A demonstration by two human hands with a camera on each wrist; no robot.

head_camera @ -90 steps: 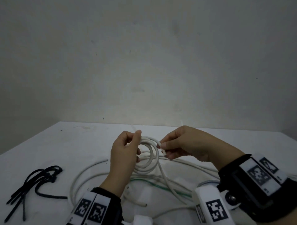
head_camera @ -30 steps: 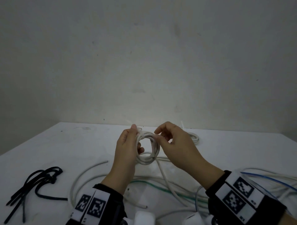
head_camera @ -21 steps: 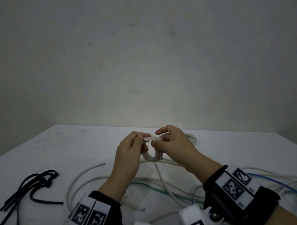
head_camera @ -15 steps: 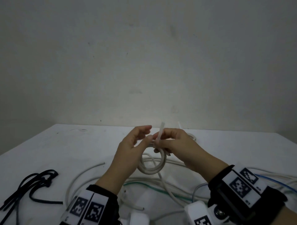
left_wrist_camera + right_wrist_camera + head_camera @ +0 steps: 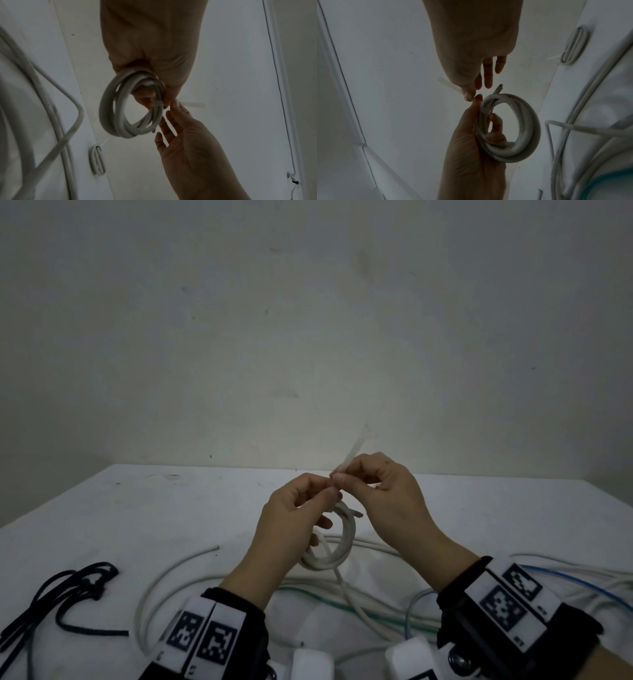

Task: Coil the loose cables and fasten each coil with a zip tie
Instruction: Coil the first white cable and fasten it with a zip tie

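A: Nearest first, head view?
B: Wrist bands with square markers, bottom edge. Just above them loose white cables (image 5: 178, 570) sprawl over the white table (image 5: 137, 508), with a green cable (image 5: 308, 599) across the lower centre, a blue cable (image 5: 565, 575) at lower right and a black cable bundle (image 5: 68, 587) at lower left.

A: Hands?
B: Centre of frame, lifted above the table. Left hand (image 5: 291, 529) has fingers curled round the white coil (image 5: 337, 546), clamped on it; the coil hangs below the fingertips. One strand trails from it down to the table.

A: Right hand?
B: Right hand (image 5: 387, 501) pinches the zip tie (image 5: 351, 455) between thumb and forefinger, other fingers loose. The tail sticks up toward the wall. In the left wrist view the tie band (image 5: 157, 104) wraps the coil's strands right beside the left thumb.

A: Fingertips touching?
B: Yes, they meet at the top of the coil.

A: Farther back?
B: A second small white coil (image 5: 575, 44) lies on the table, upper right of the right wrist view, a tie tail sticking out. Then the plain wall (image 5: 308, 337).
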